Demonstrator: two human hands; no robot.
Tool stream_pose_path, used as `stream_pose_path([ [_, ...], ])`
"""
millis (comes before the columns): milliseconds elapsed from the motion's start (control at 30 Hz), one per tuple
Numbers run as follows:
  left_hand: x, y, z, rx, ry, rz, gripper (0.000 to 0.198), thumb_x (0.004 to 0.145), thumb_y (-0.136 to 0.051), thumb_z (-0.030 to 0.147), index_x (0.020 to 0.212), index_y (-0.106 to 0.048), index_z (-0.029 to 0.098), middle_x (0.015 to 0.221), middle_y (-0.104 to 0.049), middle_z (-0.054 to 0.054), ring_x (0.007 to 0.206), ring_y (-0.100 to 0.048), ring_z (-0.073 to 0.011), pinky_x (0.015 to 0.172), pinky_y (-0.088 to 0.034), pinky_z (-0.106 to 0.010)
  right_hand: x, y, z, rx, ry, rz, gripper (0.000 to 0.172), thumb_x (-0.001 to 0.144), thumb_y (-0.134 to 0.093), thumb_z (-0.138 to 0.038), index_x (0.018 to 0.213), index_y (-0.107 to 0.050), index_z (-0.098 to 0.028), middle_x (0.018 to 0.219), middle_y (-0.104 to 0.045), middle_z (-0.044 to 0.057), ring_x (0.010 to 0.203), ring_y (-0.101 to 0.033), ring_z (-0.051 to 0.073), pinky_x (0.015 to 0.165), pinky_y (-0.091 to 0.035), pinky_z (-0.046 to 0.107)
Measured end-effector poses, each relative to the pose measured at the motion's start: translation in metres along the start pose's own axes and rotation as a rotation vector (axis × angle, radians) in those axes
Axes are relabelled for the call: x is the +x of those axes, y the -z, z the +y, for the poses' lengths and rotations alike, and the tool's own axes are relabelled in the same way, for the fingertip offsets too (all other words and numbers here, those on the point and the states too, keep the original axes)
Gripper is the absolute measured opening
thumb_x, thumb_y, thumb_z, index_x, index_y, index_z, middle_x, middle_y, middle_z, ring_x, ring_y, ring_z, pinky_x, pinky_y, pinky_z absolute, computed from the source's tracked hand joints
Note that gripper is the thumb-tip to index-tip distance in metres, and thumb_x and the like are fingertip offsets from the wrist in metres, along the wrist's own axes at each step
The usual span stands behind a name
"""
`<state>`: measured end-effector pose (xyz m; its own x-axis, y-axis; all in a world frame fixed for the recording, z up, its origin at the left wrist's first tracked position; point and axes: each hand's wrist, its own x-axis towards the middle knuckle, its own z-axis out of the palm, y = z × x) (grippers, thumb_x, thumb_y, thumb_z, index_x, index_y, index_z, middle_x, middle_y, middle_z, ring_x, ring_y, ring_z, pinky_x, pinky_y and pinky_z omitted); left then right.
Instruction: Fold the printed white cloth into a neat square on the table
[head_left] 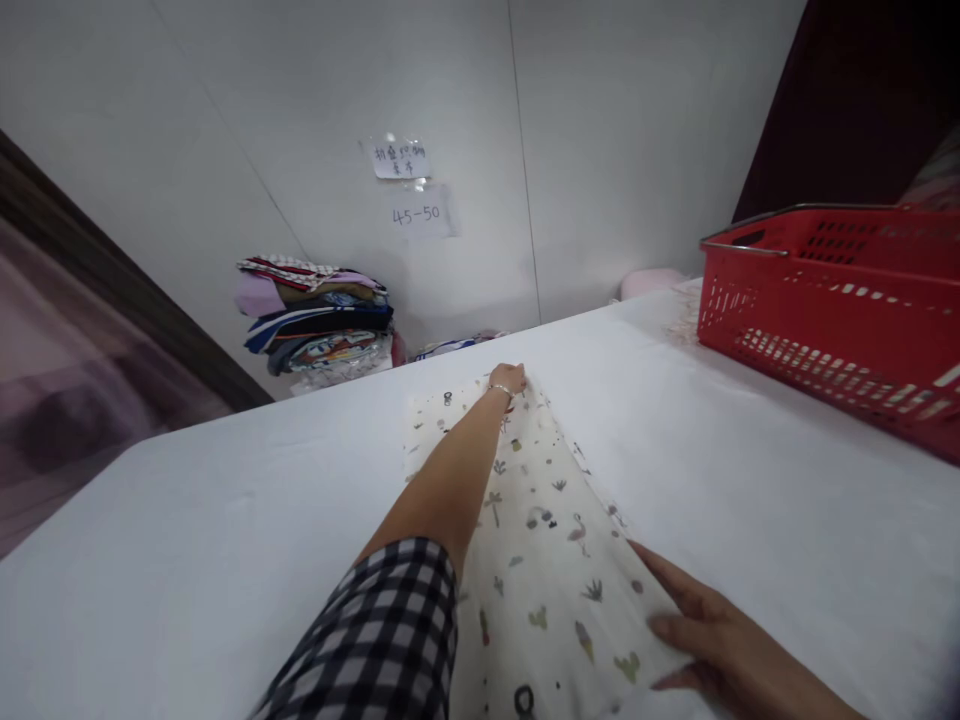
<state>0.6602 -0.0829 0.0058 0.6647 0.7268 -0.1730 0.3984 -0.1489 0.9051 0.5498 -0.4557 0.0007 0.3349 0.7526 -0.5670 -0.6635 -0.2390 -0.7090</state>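
Observation:
A cream cloth printed with small flamingos, palms and cacti lies lengthwise on the white table. My left hand reaches to its far end, with a bracelet at the wrist and a checked sleeve on the arm. Its fingers are curled closed on the cloth's far right corner. Near the front, my right hand grips the cloth's right edge, thumb on top and the other fingers at or under the edge. The forearm hides part of the cloth's left side.
A red plastic basket with a metal handle stands on the table at the right. Beyond the far edge is a stack of folded fabrics. Paper signs are taped to the wall. Sheer pinkish fabric hangs at the left.

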Motion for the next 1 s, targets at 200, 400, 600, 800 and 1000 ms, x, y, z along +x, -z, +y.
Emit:
stream_pose_path([
  [200,-0.032,0.042,-0.010,-0.046,-0.032,0.032,0.023,0.086,-0.050,0.030,0.099,-0.057,0.011,0.099,-0.062,-0.010,0.083,-0.061,-0.0144,0.070,-0.051,-0.026,-0.004,0.014,0.001,-0.232,0.005,0.034,0.085,0.069,-0.064,-0.036,0.143,-0.023,-0.028,0.121,-0.058,0.008,0.074,-0.065,0.018,0.059,-0.054,0.029],
  [400,-0.128,0.126,-0.044,0.066,-0.152,0.153,0.017,0.073,-0.060,0.032,0.079,-0.062,0.017,0.088,-0.066,-0.006,0.090,-0.060,-0.0193,0.081,-0.046,-0.031,-0.008,0.020,0.001,-0.459,0.113,0.137,0.077,0.072,-0.060,-0.042,0.139,-0.031,-0.019,0.071,-0.064,0.002,0.051,-0.059,0.015,0.050,-0.047,0.028],
  [600,-0.250,0.153,-0.105,0.185,-0.088,0.269,0.032,0.074,-0.059,0.035,0.101,-0.058,0.018,0.112,-0.059,-0.009,0.094,-0.058,-0.0201,0.077,-0.048,-0.031,-0.019,0.031,0.001,-1.134,0.356,0.302,0.049,0.081,-0.047,-0.046,0.125,-0.052,-0.026,0.064,-0.061,0.000,0.057,-0.056,0.017,0.059,-0.042,0.030],
  [800,-0.327,0.134,-0.131,-0.263,0.211,0.243,0.048,0.076,-0.059,0.031,0.118,-0.042,0.013,0.108,-0.056,-0.014,0.077,-0.059,-0.0144,0.058,-0.051,-0.026,-0.013,0.021,-0.017,-1.590,0.485,0.503,0.046,0.085,-0.039,-0.041,0.123,-0.053,-0.020,0.104,-0.063,0.009,0.093,-0.058,0.024,0.074,-0.040,0.031],
  [1000,-0.357,0.117,-0.130,-0.352,0.336,0.089,0.039,0.071,-0.065,0.042,0.096,-0.056,0.013,0.052,-0.052,0.004,0.038,-0.044,-0.0069,0.035,-0.030,-0.017,0.014,0.022,-0.022,-1.525,0.361,0.472,0.065,0.082,-0.042,-0.054,0.131,-0.044,-0.011,0.100,-0.063,0.013,0.090,-0.058,0.025,0.078,-0.041,0.033],
])
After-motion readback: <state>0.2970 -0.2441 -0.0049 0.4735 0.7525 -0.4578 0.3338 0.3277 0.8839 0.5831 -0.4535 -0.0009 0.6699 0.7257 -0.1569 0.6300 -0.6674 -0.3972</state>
